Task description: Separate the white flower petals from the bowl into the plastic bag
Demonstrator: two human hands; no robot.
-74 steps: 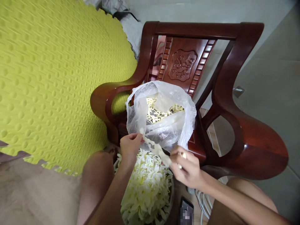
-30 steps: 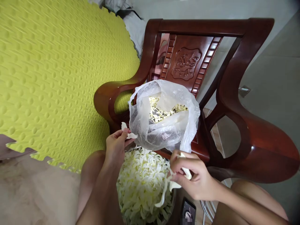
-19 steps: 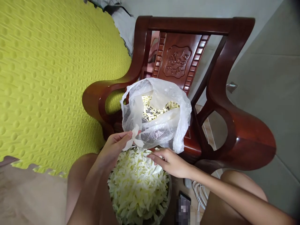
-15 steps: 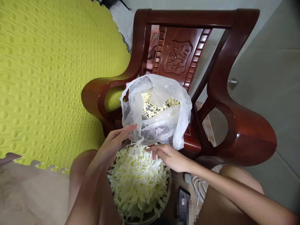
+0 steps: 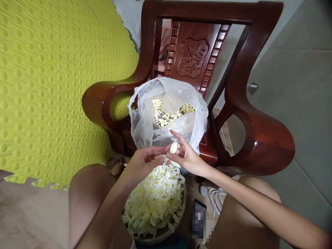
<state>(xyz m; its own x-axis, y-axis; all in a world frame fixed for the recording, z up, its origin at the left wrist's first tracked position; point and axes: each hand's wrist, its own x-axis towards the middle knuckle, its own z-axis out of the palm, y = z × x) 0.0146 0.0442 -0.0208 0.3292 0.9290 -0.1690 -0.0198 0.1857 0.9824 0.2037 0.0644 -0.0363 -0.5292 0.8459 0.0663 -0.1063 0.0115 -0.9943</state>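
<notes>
Both my hands meet over a bowl (image 5: 183,207) heaped with white, yellow-centred flowers (image 5: 155,204). My right hand (image 5: 187,156) is closed on a white flower (image 5: 173,147), with its index finger stretched out toward the bag. From the left, my left hand (image 5: 145,160) comes up to the same flower, thumb and fingertips pinched at its lower part. What exactly lies between those fingertips is partly hidden. Just beyond the hands, an open translucent plastic bag (image 5: 166,138) holds loose white and pale yellow petals or small blossoms (image 5: 166,117).
The bag rests on the seat of a carved dark-red wooden chair (image 5: 269,152). A yellow textured foam mat (image 5: 64,86) stands at the left. On the floor by the bowl lie a phone (image 5: 199,218), a white cable (image 5: 216,199) and a small white plug (image 5: 203,190).
My right hand has risen from the heap with a white flower. My left hand has moved right, off the bag's edge, to meet it. The view has shifted slightly.
</notes>
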